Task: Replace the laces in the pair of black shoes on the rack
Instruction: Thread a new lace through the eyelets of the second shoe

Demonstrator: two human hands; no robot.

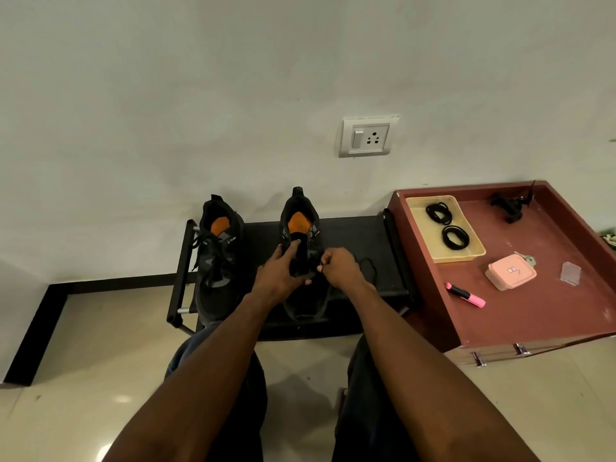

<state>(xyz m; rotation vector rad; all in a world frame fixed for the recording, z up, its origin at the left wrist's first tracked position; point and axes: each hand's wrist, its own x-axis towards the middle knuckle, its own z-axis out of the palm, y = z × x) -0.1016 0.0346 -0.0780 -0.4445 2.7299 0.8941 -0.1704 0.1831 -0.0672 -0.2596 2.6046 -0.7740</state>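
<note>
While the shoe on the left remains fully laced on the rack, we are pulling the old lace out of the shoe on the right.

We judge the job barely begun: our left hand grips the tongue with its forefinger stretched toward the orange insole, and our right hand pinches the lace beside the eyelets, a loose loop trailing across the rack. Two coiled black laces, likely the replacements, wait untouched in a yellow tray on the red bench. Our hands hide the eyelets, so how many are cleared is unclear.
</note>
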